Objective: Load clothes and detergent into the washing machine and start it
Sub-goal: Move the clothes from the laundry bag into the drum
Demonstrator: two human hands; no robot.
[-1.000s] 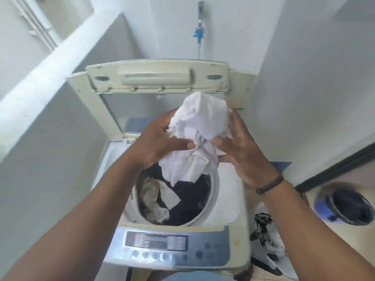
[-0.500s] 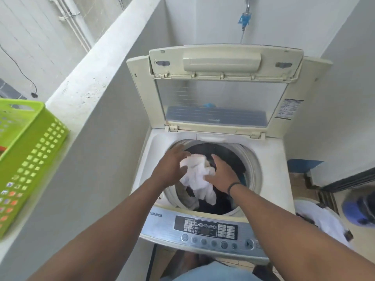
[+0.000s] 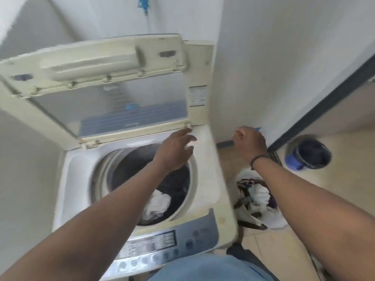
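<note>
Both hands empty above and beside the loaded washing machine.

The left hand [image 3: 175, 148] hung over the drum's back right rim, fingers spread, holding nothing. The right hand [image 3: 250, 144] was past the machine's right side above the floor, fingers loosely curled, empty. The washing machine [image 3: 205, 179] stood with its lid [image 3: 97, 63] raised; a white garment [image 3: 157, 205] lay on dark clothes in the drum. A heap of clothes [image 3: 256, 196] lay on the floor just beside it, a blue bucket [image 3: 308, 154] farther right.
</note>
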